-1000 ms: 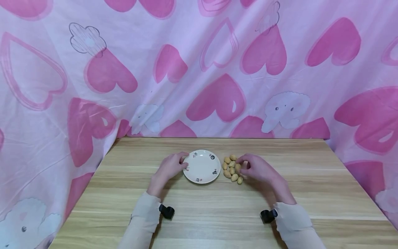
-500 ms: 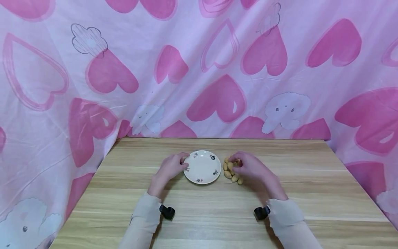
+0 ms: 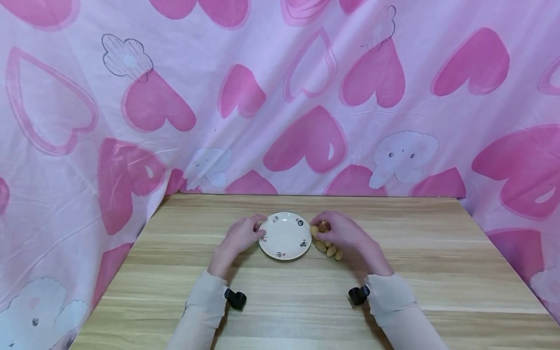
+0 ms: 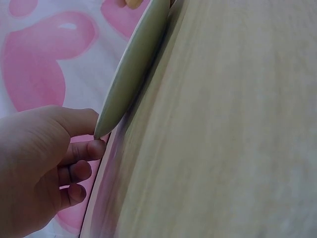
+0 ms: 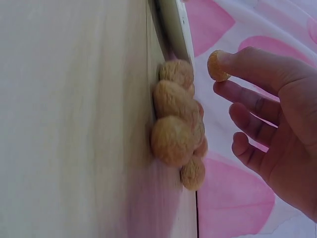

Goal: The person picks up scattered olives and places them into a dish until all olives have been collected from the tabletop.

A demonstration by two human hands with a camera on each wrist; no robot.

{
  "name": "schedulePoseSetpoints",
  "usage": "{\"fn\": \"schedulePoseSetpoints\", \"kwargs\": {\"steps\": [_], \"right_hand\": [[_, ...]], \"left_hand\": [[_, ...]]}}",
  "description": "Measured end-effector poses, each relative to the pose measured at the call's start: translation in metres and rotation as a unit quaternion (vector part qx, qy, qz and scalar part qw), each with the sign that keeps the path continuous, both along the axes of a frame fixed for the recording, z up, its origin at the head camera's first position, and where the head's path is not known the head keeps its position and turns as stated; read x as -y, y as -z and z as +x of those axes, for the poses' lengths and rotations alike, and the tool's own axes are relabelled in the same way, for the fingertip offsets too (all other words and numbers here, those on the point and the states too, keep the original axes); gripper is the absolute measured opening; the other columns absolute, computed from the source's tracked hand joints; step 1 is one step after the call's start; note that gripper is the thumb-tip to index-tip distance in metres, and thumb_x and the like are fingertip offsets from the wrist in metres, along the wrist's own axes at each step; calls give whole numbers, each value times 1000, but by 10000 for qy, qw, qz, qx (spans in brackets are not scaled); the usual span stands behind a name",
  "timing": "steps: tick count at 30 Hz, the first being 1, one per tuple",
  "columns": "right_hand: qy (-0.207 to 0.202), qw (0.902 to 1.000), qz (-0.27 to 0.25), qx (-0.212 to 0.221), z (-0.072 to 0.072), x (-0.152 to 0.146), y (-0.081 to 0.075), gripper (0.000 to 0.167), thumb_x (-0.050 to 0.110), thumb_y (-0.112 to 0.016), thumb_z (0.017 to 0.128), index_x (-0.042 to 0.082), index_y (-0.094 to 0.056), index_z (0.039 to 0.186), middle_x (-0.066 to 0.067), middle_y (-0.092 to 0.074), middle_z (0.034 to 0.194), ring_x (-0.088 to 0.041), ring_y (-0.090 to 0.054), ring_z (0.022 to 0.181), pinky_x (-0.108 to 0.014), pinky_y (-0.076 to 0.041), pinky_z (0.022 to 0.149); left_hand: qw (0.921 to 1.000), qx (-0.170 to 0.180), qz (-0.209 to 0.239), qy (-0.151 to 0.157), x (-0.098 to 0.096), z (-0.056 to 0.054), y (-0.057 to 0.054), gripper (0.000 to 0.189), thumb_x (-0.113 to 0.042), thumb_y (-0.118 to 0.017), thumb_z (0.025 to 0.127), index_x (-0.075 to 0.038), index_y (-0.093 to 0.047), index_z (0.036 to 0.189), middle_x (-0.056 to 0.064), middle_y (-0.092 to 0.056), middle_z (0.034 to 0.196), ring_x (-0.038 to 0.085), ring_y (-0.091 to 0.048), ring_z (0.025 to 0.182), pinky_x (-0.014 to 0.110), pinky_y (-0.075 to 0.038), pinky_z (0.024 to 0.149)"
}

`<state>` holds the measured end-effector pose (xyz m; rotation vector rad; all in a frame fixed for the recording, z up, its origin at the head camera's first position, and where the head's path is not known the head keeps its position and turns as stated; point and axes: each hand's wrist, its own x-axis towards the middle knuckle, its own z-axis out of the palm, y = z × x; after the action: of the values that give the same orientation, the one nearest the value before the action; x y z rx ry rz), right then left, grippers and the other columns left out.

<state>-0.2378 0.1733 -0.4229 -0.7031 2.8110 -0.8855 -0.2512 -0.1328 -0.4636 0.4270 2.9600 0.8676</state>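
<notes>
A round white plate (image 3: 285,236) with small printed figures around its rim lies on the table. My left hand (image 3: 241,235) pinches its left edge; in the left wrist view the thumb and index finger meet at the plate's rim. My right hand (image 3: 350,233) is above the walnuts, near the plate's right edge. Between thumb and index finger it pinches one tan walnut (image 5: 216,67), raised off the table, while its other fingers curl loosely. Several walnuts with wrinkled shells (image 5: 172,141) lie in a cluster right of the plate, partly hidden by the right hand in the head view.
The wooden table (image 3: 280,301) spreads out around the plate and nuts. A pink cloth with hearts (image 3: 306,138) hangs behind the table's far edge and along both sides. A small black camera sits on each wrist.
My right hand has moved left from the right side of the walnut cluster toward the plate, carrying a walnut picked up from it. The left hand keeps its hold on the plate.
</notes>
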Motion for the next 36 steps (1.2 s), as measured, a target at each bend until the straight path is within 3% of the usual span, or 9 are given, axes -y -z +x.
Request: {"fn": "schedulePoseSetpoints", "kwargs": {"steps": [14,25,36], "right_hand": [[-318,9995,-51,-61,-12,25,4,32,18,-75,86,15,-72,117,7,-68,114,-18,-60,91,-32,-49,79],[-661,9968,317,-321,-22,50,12,31,19,-77,84,15,-74,114,3,-71,112,-17,-62,103,-38,-49,94],[-934,9935,442,-480,-31,67,22,29,15,-75,82,16,-75,111,3,-73,109,-15,-64,101,-35,-51,91]], "left_hand": [[10000,75,41,-22,0,0,0,44,-23,-69,90,-15,-62,132,-5,-57,77,12,-49,65,29,-39,61],[10000,48,76,2,-1,1,0,43,-23,-68,91,-15,-62,132,-4,-56,77,12,-49,66,29,-38,62],[10000,42,79,-15,0,2,-1,42,-22,-69,91,-15,-62,132,-3,-55,76,12,-48,65,29,-38,60]]}}
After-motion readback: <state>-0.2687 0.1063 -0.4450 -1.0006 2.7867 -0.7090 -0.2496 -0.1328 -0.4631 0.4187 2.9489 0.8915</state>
